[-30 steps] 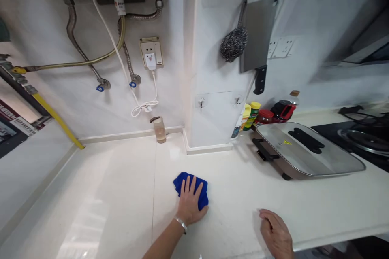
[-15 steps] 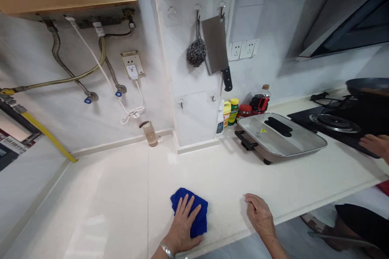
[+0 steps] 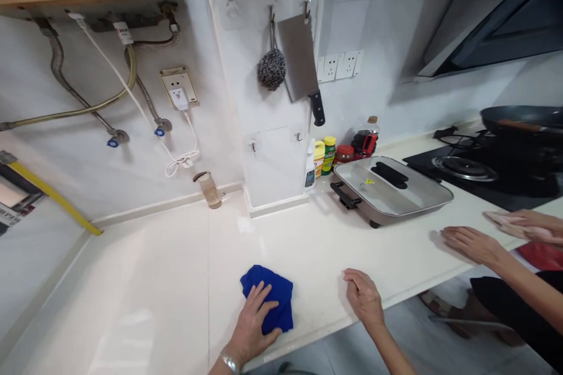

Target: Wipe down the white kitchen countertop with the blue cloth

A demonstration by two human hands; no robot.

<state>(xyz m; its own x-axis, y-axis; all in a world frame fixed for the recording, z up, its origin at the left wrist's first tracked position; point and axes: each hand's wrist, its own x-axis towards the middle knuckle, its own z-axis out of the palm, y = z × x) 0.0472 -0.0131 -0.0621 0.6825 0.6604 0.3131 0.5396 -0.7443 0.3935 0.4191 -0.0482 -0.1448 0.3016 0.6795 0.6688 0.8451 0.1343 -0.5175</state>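
A crumpled blue cloth [image 3: 280,299] lies near the front edge of the white countertop [image 3: 167,281]. My left hand [image 3: 251,317], with a silver band at the wrist, rests on the cloth's left side. Its fingers stretch over the fabric and its thumb is apart from them; they are not wrapped round it. Further right, my right hand [image 3: 364,299] rests at the counter's edge. The fingers are curled in and together, and nothing shows in them.
A lidded electric pan [image 3: 396,193] stands behind my right hand, beside a black stove [image 3: 466,170]. Another person's hands [image 3: 472,243] reach in at right, one on a pale cloth [image 3: 505,224]. A brown-tinted cup [image 3: 208,190] stands by the wall. A cleaver [image 3: 299,58] hangs above.
The view has shifted slightly. My left fingers have drawn closer together on the blue cloth. At right, the other person's two hands and a pale cloth have come onto the counter.
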